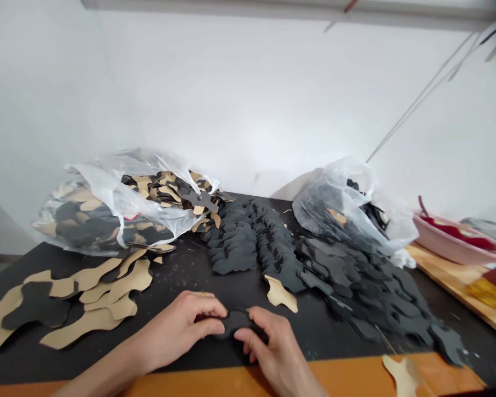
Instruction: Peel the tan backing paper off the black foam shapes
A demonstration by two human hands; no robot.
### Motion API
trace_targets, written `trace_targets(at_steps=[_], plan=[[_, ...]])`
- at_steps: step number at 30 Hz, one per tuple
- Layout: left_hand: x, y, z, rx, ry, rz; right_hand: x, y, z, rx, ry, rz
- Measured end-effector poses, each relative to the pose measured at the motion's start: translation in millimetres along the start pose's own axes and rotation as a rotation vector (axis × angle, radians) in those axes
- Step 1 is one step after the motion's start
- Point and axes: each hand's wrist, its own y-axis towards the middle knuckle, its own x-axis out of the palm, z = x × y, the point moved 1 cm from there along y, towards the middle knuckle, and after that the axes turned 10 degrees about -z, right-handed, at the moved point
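Note:
Between my two hands is a small dark grey cut-out piece (233, 322) with a wavy outline, held just above the black tabletop. My left hand (190, 326) pinches its left end between thumb and fingers; a ring shows on one finger. At the other end, my right hand (273, 342) grips the piece with thumb and index finger, the other fingers curled. Beyond my hands, overlapping dark pieces (235, 248) lie in long rows. A tan scrap (281, 293) rests just past my right hand. More tan cut-outs (103, 309) are spread out on the left.
A clear plastic bag (103, 193) spilling tan and dark pieces stands at back left. Another bag (339, 204) stands at back right, behind a loose heap of dark pieces (380, 298). A pink basin (450, 242) and wooden board (434, 270) are far right. An orange strip (347, 372) runs along the front.

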Motion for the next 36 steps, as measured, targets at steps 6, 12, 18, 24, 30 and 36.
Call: trace_targets(at_steps=[6, 12, 18, 24, 30, 36], plan=[[-0.9, -1.9, -6.8, 0.022, -0.139, -0.053, -26.8, -4.3, 1.4, -0.022, 0.066, 0.078], [-13.4, -4.6, -3.5, -0.03, -0.069, 0.084, -150.6, -9.9, 30.3, 0.185, -0.167, 0.541], [-9.9, -1.5, -1.2, 0.083, 0.081, 0.081, -157.8, 17.5, 23.1, -0.064, -1.004, 0.712], [-9.6, -0.9, -7.4, 0.14, 0.176, 0.1, -50.6, 76.0, 6.1, -0.19, -1.034, 0.271], [-18.1, -5.0, -7.8, 0.156, 0.274, 0.224, -38.7, 88.0, 12.9, -0.228, -1.081, 0.257], [-31.0, -10.9, -3.2, 0.069, 0.314, 0.335, -42.8, 86.0, 16.5, -0.245, -1.084, 0.282]])
